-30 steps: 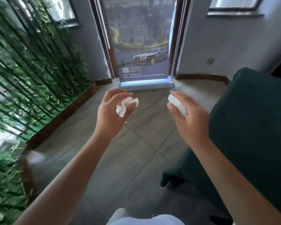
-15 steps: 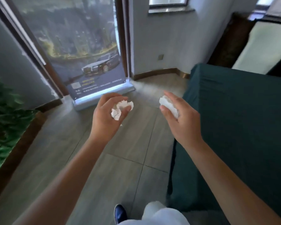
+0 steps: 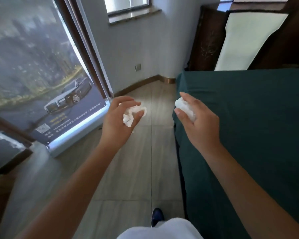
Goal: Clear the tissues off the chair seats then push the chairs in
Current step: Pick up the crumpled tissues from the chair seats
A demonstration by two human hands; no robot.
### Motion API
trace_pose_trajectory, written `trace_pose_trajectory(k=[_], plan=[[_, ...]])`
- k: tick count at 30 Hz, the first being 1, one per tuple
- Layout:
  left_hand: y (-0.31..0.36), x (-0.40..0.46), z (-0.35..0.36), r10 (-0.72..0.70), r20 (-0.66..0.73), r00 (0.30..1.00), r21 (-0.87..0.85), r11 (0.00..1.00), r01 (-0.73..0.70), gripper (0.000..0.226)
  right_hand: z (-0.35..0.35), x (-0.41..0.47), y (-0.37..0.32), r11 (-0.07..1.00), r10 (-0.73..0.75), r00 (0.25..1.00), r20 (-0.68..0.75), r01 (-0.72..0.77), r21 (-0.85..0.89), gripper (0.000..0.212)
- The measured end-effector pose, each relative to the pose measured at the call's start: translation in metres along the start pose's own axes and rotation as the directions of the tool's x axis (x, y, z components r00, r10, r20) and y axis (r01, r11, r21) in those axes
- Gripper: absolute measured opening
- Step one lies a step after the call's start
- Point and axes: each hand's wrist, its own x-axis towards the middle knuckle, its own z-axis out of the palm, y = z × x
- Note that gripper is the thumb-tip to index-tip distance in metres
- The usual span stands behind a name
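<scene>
Your view has swung right since before: the plants are gone and the green counter fills more. You hold two tissues, one per hand. Your left hand grips a crumpled tissue over the floor, beside the counter. Your right hand grips another tissue at the counter's edge. One car poster stands left of the counter.

the crumpled tissue in the left hand looks like soft matt paper, as does the wad in the right hand. green tablecloth: matt woven cloth. floor: smooth wood-look tiles. banner: glossy.
</scene>
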Motion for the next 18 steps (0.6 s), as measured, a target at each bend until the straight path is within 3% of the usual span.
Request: trace_pose_trajectory(k=[7,18], plan=[[-0.018,0.117,0.029,0.103,0.002,0.995,-0.016,0.995,-0.103,0.035,0.013,0.089,0.031,0.981,-0.153,0.980,-0.126,0.135,-0.135,0.039],[-0.074,0.310,0.102,0.272,0.127,0.954,-0.227,0.944,-0.239,0.028,0.054,0.227,0.076,0.928,-0.065,0.969,-0.240,-0.030,-0.370,0.039]])
